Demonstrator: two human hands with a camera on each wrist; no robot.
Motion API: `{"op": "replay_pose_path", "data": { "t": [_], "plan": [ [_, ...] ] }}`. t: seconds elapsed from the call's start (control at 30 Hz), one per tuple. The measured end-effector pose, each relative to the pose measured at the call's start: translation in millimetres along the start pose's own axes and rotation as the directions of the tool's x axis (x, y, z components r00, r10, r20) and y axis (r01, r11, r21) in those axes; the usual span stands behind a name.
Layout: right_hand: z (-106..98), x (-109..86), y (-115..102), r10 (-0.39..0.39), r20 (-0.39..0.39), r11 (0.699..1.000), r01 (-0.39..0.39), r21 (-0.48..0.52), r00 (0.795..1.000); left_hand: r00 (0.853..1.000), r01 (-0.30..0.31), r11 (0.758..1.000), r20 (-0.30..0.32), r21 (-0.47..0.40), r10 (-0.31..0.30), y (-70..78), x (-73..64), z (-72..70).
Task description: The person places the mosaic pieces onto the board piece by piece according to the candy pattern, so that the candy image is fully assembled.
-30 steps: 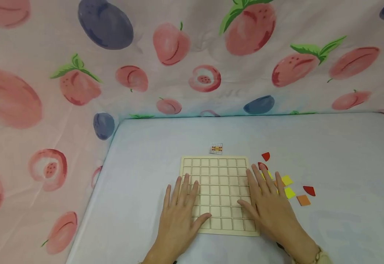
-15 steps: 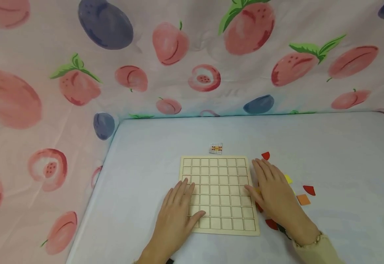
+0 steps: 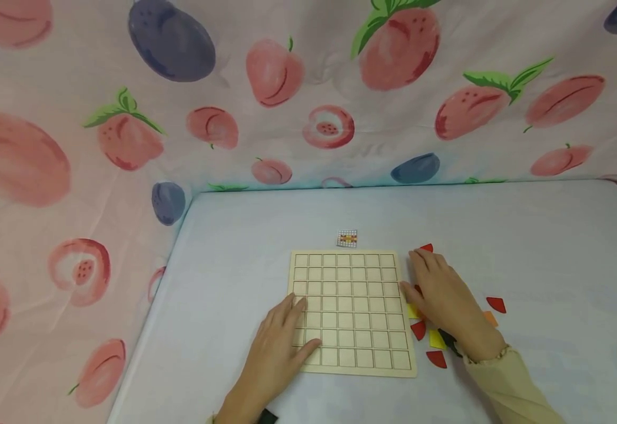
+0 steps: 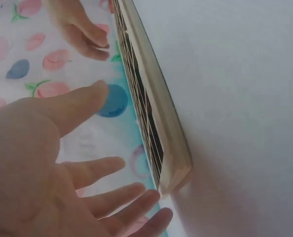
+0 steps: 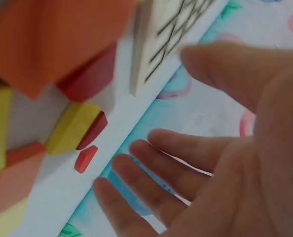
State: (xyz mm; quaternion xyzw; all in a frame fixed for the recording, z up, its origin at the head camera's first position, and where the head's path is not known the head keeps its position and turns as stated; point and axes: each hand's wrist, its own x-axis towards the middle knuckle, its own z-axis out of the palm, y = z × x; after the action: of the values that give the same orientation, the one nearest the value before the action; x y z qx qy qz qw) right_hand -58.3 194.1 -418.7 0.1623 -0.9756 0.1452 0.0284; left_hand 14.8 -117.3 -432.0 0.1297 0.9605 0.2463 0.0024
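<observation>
A pale wooden board (image 3: pixel 353 321) with a grid of square cells lies on the table. My left hand (image 3: pixel 271 350) is at its left edge, fingers extended and overlapping the rim; in the left wrist view the spread fingers (image 4: pixel 107 165) come near the board's corner. My right hand (image 3: pixel 446 294) hovers beside the right edge, thumb toward the board. Its fingers are loosely extended and hold nothing in the right wrist view. Around and partly under it lie small flat blocks: a red quarter-round piece (image 3: pixel 437 359), a yellow square (image 3: pixel 437 339) and an orange square (image 3: pixel 491 318).
Behind the board lies a small pattern card (image 3: pixel 347 238). Another red quarter-round piece (image 3: pixel 496 304) sits farther right. The white tabletop (image 3: pixel 234 253) meets a fruit-print cloth (image 3: pixel 287 141) at the back and left.
My right hand has moved off the board's right edge onto the blocks, then slightly back. My left hand has slid a little left and toward me. The board stays about in place.
</observation>
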Motion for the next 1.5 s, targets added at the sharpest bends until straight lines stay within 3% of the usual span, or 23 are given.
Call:
{"op": "replay_pose_path", "data": {
  "t": [0.37,0.57,0.7,0.97,1.23,1.5],
  "plan": [
    [-7.2,13.0,9.5,0.055,0.086,0.998,-0.054,-0.013,0.995,0.998,0.059,0.994,0.031,-0.096,-0.057,-9.5,4.5,0.2],
    [-8.2,19.0,14.0,0.086,0.137,0.996,-0.087,0.003,0.987,0.991,0.129,0.962,0.069,-0.242,-0.115,-15.4,8.3,-0.8],
    [-6.2,21.3,16.2,0.075,0.137,0.997,-0.073,-0.020,0.988,0.987,0.158,0.947,0.083,-0.281,-0.140,-16.4,9.4,-0.6],
    [-3.4,23.5,18.5,0.085,0.080,0.996,-0.086,0.010,0.993,0.976,0.217,0.923,0.097,-0.318,-0.196,-16.3,11.3,-0.1],
    [-2.8,27.6,21.8,0.114,0.061,0.991,-0.117,0.062,0.992,0.980,0.197,0.925,0.073,-0.325,-0.183,-19.0,10.7,1.9],
    [-1.5,30.6,23.7,0.202,0.096,0.967,-0.214,0.138,0.975,0.978,0.207,0.921,0.070,-0.330,-0.194,-19.9,11.3,3.2]
  ]
}}
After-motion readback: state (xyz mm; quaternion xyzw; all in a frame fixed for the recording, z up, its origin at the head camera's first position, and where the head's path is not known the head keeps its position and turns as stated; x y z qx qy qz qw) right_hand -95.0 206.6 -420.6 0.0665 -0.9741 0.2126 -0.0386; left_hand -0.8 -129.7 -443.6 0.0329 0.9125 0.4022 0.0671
